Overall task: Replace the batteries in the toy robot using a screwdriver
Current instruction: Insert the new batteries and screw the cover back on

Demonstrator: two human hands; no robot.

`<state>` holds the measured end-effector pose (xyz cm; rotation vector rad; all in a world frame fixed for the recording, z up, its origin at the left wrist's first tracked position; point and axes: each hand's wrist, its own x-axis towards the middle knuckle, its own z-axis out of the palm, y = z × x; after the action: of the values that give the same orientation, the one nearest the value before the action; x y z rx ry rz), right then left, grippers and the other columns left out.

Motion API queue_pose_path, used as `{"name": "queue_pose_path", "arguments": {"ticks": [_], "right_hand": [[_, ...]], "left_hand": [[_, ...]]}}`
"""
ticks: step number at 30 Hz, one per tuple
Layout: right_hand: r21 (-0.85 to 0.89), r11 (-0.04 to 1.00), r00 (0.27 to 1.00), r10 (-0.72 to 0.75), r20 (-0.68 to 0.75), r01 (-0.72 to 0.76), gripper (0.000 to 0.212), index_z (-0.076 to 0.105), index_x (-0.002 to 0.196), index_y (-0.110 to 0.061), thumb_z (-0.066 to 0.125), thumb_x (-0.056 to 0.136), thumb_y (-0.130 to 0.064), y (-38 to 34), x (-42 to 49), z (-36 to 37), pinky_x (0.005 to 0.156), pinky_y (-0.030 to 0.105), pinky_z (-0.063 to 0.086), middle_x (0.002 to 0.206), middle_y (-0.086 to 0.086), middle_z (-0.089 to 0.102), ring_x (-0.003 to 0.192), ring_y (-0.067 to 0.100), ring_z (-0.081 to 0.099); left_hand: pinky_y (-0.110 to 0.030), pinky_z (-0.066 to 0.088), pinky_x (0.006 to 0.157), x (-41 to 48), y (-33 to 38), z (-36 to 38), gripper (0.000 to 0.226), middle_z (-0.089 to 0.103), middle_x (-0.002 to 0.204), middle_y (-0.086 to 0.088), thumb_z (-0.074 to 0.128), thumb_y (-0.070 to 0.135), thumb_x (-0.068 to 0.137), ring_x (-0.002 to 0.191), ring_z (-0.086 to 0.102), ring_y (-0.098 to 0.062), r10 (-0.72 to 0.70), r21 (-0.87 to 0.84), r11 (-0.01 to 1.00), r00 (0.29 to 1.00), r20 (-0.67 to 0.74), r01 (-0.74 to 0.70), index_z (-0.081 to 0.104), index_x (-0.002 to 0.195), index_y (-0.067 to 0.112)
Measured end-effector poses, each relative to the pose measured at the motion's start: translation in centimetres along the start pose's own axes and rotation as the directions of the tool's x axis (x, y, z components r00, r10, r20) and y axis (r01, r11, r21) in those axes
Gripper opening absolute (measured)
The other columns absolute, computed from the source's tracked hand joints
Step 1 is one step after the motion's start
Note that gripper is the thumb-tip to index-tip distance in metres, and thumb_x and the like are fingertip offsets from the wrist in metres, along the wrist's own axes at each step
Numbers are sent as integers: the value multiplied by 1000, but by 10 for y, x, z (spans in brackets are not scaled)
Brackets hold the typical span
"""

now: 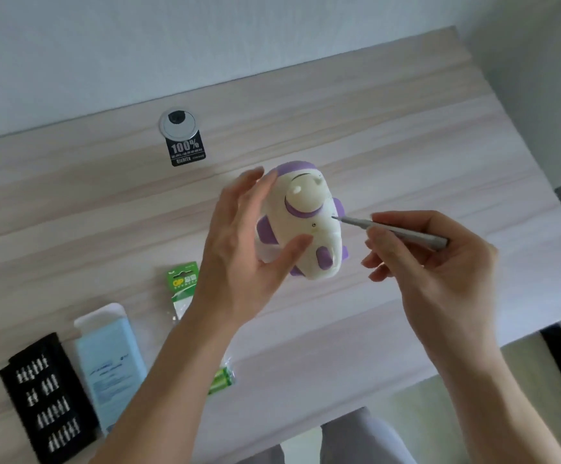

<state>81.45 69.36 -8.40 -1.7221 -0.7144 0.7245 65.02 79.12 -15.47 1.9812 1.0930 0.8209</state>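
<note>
A white and purple toy robot (309, 226) is held above the wooden desk (406, 145), its underside turned up toward me. My left hand (238, 249) cups its left side, thumb pressed on the body below a small screw (313, 225), fingers spread behind it. My right hand (439, 262) pinches a thin grey screwdriver (392, 229), whose tip touches the toy's right side, a little right of the screw. A green battery pack (183, 283) lies on the desk below my left hand, and loose green batteries (220, 380) show beside my left forearm.
A black tray of screwdriver bits (48, 400) and a light blue box (110, 366) lie at the near left. A round cable grommet (177, 123) with a black label (186, 150) sits at the back. The desk's right edge drops off beside my right arm.
</note>
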Motion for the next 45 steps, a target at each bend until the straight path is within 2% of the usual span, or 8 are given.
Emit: {"name": "queue_pose_path", "arguments": {"ticks": [3,6,11,17,20,26,32,45], "right_hand": [[-39,998,997,-51,-55,49,8,72,84,-22,73,88,-15,1,-4,12,64,36,62,74,-2,76,71,18,75],[-50,996,992,-78,-98,73,11,71,82,-25,73,90,-19,4,-2,22,75,44,62,77,-3,76,75,17,76],[9,997,989,-69,-131,71,12,67,81,-13,69,93,-15,15,2,34,67,43,63,72,3,74,70,22,76],[40,997,986,-63,-152,69,20,63,72,-16,66,91,-8,23,1,39,63,40,63,64,1,68,68,24,75],[-8,996,983,-92,-159,92,21,64,70,-20,66,88,-11,26,0,39,64,42,63,62,1,67,68,27,74],[-66,992,978,-119,-171,109,21,64,69,-25,67,87,-14,26,-1,40,68,45,62,64,0,69,60,21,71],[-70,993,979,-104,-177,93,20,65,70,-26,66,88,-16,26,-3,42,72,48,62,65,0,70,64,24,73],[-149,985,984,-111,-140,90,18,65,73,-22,69,89,-16,20,-3,40,71,41,62,70,1,72,72,23,75]], "left_hand": [[-38,35,118,12,-2,1,80,40,156,-13,71,46,86,148,35,-22,62,-15,998,997,47,-61,43,147,2],[-32,28,122,20,-3,5,83,36,159,-12,76,40,85,151,29,-22,101,-49,994,989,112,-96,41,149,1],[-25,28,121,19,-15,15,78,42,156,-9,77,38,86,150,31,-21,129,-47,991,981,148,-123,44,146,2],[-24,27,121,16,-20,16,77,43,155,-9,74,43,87,151,31,-21,136,-89,988,980,148,-124,45,145,1],[-26,29,121,16,-21,17,77,43,154,-8,73,45,87,150,32,-20,141,-96,987,979,144,-128,46,144,1],[-27,30,121,17,-22,15,77,42,154,-4,75,44,86,150,32,-18,133,-111,987,981,144,-118,47,144,2],[-25,29,120,17,-21,14,76,39,150,5,72,47,86,150,32,-17,147,-120,984,979,144,-130,46,144,7],[-22,28,119,17,-21,14,77,41,152,6,78,45,84,149,32,-12,127,-90,989,982,142,-115,47,145,9]]}}
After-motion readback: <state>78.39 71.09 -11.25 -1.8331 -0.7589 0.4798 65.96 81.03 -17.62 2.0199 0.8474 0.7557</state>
